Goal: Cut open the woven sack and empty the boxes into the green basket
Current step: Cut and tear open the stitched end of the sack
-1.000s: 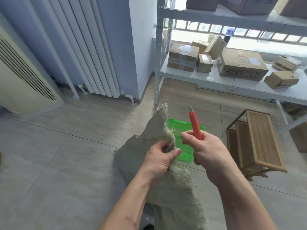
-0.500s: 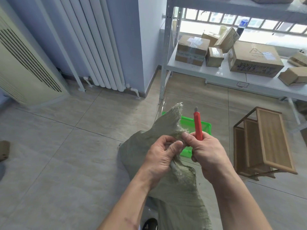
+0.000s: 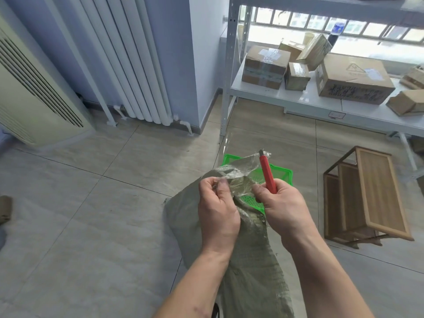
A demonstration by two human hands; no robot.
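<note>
The left hand (image 3: 218, 204) is curled tight round the bunched neck of the sack (image 3: 250, 260), prob. to keep the weave taut for cutting. The sack hangs to the floor, w/ the green basket (image 3: 281, 174) just behind it, partly hidden, likely set there to catch the boxes. The right hand (image 3: 283, 203) is clamped on a red knife (image 3: 267, 172), tip up, beside the neck. Counted: 1 sack, 1 basket, 1 knife; approx. 8 cardboard boxes (image 3: 353, 79) on the shelf (image 3: 298, 103), 1 wooden rack (image 3: 367, 193) at right.

Bright daylight from the overexposed window (image 3: 321, 21); sharp centre, wide-angle bending at edges.
</note>
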